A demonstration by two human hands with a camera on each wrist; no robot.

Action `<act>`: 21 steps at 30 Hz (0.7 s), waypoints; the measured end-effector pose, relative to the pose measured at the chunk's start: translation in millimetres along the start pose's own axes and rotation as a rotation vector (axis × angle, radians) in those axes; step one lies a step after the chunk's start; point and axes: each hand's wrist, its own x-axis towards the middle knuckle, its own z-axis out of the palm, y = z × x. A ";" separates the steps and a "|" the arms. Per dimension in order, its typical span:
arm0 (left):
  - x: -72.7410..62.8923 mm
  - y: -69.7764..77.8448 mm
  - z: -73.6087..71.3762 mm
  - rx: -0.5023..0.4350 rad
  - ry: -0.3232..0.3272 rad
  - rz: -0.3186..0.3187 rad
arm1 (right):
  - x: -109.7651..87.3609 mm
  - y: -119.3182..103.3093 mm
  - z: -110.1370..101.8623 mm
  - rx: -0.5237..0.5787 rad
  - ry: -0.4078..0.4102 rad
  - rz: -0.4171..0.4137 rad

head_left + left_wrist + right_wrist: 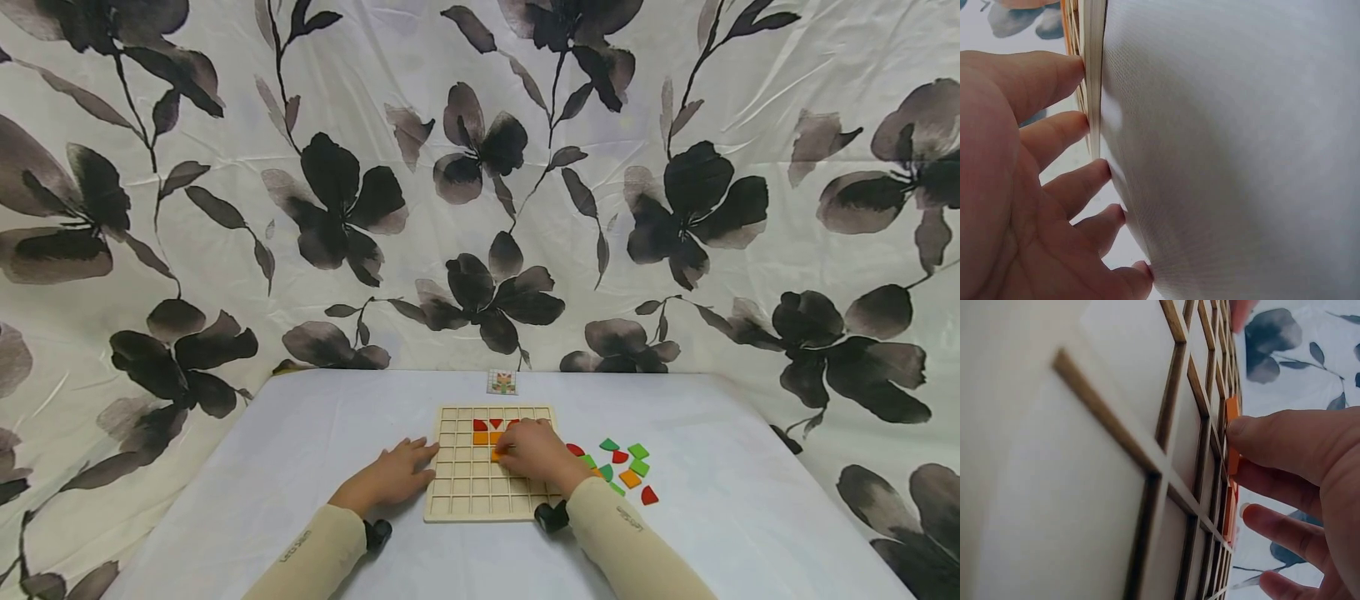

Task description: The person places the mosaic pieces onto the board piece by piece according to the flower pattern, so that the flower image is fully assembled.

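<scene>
A square wooden grid board point(450, 505) lies on the white table. Between thumb and index finger, my right hand point(542, 452) pinches an orange tile point(1233, 457) low over the grid, just below two orange square tiles point(481, 438). Red tiles point(480, 425), one a triangle, fill cells in the row above these; the right hand partly covers that row. My left hand point(396, 475) has its fingers spread, and its thumb and index fingertip point(1079, 122) touch the board's left side.
Loose red, green and orange tiles point(630, 479) are scattered right of the board, some behind my right forearm. A small card with a coloured pattern point(502, 382) lies at the table's far edge. Behind it hangs a flowered cloth point(585, 250). Each wrist wears a black device point(551, 517).
</scene>
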 end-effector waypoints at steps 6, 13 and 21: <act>-0.3 1.0 -0.6 -0.004 -0.006 -0.003 | 4.3 -0.9 1.9 0.011 0.013 0.035; 0.4 0.5 0.3 0.001 -0.007 -0.003 | 6.2 -3.3 1.7 0.061 0.001 0.088; -0.3 0.4 -1.6 -0.005 -0.008 -0.004 | 4.5 0.7 -0.9 0.074 -0.006 0.072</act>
